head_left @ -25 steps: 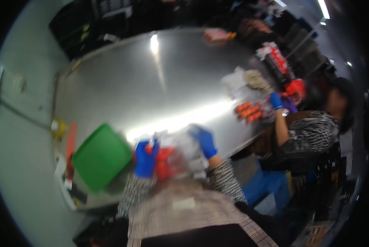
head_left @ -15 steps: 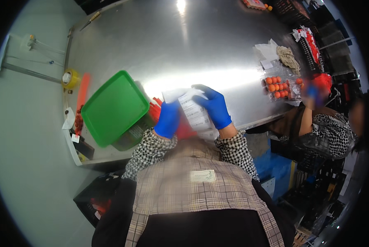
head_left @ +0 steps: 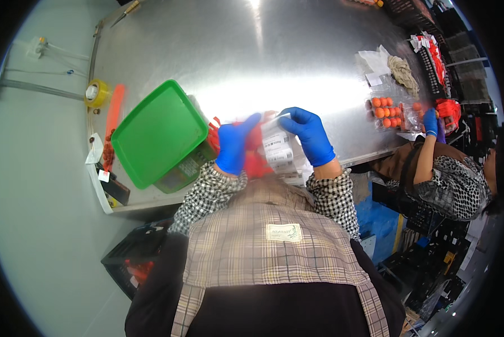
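My right hand [head_left: 311, 135], in a blue glove, pinches the upper edge of a white strip of printed labels [head_left: 277, 149]. The strip hangs down in front of me near the table's front edge. Just left of it, my left hand [head_left: 232, 147], also blue-gloved, is closed with its thumb side up against a red, net-like material [head_left: 254, 149]. That material is blurred, and the left fingertips are partly hidden. Beside my left wrist stands a clear-sided container [head_left: 180, 173] with a green tray [head_left: 161, 135] tilted on top. More red strips stick out between container and hand.
Yellow tape [head_left: 97, 93], a red net sleeve [head_left: 115, 118] and a knife [head_left: 125, 13] lie along the table's left side. At right, a co-worker's gloved hand [head_left: 430, 122] is near clear trays of orange-red round produce [head_left: 388, 112]. A cloth [head_left: 402, 76] and a black crate [head_left: 430, 64] lie beyond.
My right hand has shifted right and up with the label strip. The left hand has come off the strip's left side, uncovering more red material. The co-worker's hand has moved slightly right.
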A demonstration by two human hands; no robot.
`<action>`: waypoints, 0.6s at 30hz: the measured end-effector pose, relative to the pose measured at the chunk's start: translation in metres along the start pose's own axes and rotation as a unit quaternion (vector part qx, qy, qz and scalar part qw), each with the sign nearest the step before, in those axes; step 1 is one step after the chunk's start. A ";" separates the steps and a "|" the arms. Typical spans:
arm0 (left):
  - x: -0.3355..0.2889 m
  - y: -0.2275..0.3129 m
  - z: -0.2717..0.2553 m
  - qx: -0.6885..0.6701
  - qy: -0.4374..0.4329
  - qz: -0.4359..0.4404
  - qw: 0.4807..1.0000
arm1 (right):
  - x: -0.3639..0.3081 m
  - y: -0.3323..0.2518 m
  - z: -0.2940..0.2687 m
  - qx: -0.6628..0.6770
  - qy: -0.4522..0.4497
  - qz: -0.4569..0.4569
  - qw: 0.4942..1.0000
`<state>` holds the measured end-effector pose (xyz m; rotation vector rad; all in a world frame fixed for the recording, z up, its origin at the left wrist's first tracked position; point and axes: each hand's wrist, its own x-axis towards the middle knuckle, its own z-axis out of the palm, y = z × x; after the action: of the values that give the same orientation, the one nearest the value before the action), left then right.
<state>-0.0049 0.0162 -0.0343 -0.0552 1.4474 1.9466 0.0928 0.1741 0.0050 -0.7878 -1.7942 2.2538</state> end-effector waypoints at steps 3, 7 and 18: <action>-0.017 0.012 0.016 -0.100 -0.024 0.026 0.994 | -0.002 -0.006 0.030 0.065 0.045 0.002 0.997; 0.008 -0.018 -0.026 0.251 -0.130 0.066 0.957 | 0.016 0.027 0.021 0.000 0.072 -0.012 0.997; 0.019 0.007 -0.032 -0.351 -0.100 -0.116 0.924 | 0.014 0.027 0.004 0.067 0.058 0.002 0.996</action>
<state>-0.0350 -0.0025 -0.0484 -0.3266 0.5300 2.0979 0.0842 0.1693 -0.0242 -0.8776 -1.5729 2.2533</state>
